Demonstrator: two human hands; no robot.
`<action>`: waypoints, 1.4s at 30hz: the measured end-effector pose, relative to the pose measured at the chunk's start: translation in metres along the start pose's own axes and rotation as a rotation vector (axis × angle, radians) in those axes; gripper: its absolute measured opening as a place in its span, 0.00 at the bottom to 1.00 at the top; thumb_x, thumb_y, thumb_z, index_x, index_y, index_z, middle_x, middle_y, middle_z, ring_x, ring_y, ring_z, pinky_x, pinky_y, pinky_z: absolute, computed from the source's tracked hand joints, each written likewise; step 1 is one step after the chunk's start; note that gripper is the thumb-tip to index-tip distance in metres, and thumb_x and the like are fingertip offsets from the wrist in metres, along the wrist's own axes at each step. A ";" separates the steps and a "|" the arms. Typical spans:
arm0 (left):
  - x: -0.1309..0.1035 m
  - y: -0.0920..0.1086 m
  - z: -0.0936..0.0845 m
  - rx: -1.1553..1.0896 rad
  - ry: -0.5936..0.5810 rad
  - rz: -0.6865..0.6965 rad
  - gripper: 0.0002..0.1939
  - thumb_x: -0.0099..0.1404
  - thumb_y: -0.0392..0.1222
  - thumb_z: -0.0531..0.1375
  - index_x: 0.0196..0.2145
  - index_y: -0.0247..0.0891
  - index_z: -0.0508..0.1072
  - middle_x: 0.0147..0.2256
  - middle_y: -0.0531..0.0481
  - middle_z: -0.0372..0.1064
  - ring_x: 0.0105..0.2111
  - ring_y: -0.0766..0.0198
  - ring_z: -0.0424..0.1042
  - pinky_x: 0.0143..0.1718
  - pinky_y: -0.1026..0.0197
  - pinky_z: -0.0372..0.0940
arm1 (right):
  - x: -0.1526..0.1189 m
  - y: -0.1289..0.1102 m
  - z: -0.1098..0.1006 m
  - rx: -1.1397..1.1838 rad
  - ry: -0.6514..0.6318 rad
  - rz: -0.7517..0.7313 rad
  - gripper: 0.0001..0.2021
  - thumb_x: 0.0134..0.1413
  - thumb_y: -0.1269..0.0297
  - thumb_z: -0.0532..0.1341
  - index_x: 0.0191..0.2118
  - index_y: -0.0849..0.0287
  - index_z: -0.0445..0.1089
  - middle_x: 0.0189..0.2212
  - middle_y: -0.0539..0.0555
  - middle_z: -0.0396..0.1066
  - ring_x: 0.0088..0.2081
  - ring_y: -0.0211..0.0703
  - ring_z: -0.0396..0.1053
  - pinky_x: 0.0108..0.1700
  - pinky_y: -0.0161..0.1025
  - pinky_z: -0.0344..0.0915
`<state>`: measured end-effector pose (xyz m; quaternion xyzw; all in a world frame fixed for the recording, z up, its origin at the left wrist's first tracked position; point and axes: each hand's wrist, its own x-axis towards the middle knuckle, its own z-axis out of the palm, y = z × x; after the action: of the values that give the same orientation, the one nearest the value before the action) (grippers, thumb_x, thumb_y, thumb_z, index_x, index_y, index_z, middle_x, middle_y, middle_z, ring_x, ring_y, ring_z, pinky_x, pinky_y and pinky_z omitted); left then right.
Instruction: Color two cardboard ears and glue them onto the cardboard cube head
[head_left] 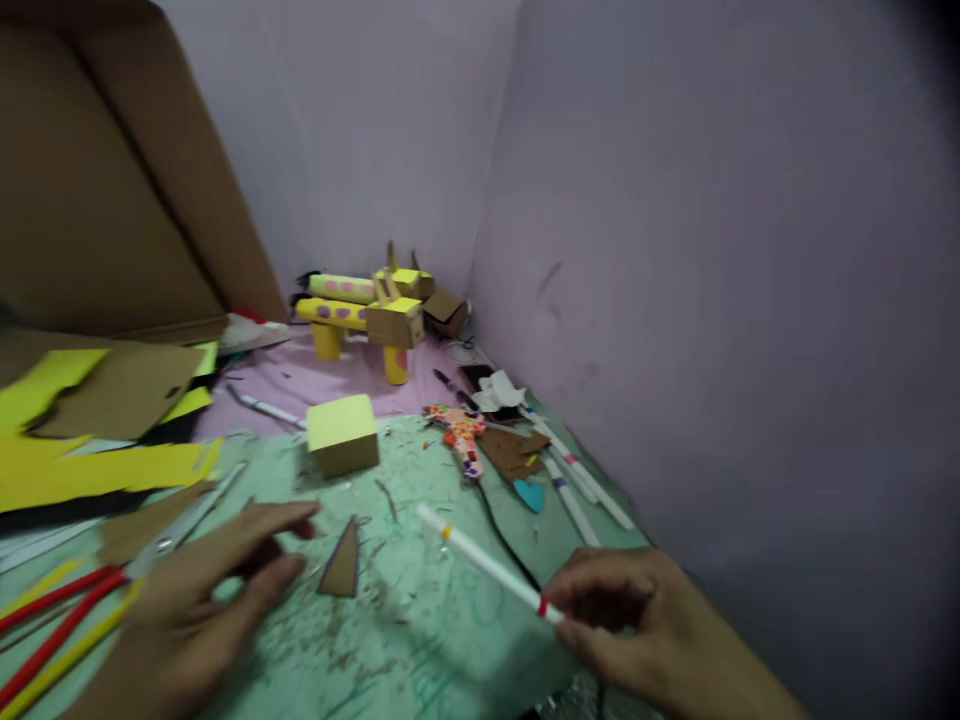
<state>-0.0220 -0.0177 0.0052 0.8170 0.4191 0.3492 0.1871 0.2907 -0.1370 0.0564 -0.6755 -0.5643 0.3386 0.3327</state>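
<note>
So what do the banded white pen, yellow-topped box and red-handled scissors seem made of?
Banded white pen: probably plastic, its barrel smooth and even. Yellow-topped box: likely cardboard, matte brown side, top perhaps yellow paper. Red-handled scissors: greyish blades look metal, evenly red handles perhaps plastic.

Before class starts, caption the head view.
Right hand holds a pen; open left hand beside a cardboard triangle.

The left grip and right grip are bare human hands with slender fingers and uncovered forearms
</note>
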 end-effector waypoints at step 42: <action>0.009 0.046 0.040 0.181 -0.119 0.377 0.11 0.64 0.34 0.50 0.41 0.35 0.70 0.27 0.48 0.70 0.26 0.62 0.69 0.26 0.62 0.63 | 0.066 -0.007 0.078 0.572 -0.324 0.159 0.21 0.44 0.46 0.62 0.35 0.60 0.66 0.16 0.42 0.62 0.11 0.26 0.50 0.11 0.26 0.48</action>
<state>0.0361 -0.0376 0.0093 0.9136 0.2768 0.2899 0.0687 0.2312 -0.0657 0.0142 -0.5341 -0.4376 0.6109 0.3875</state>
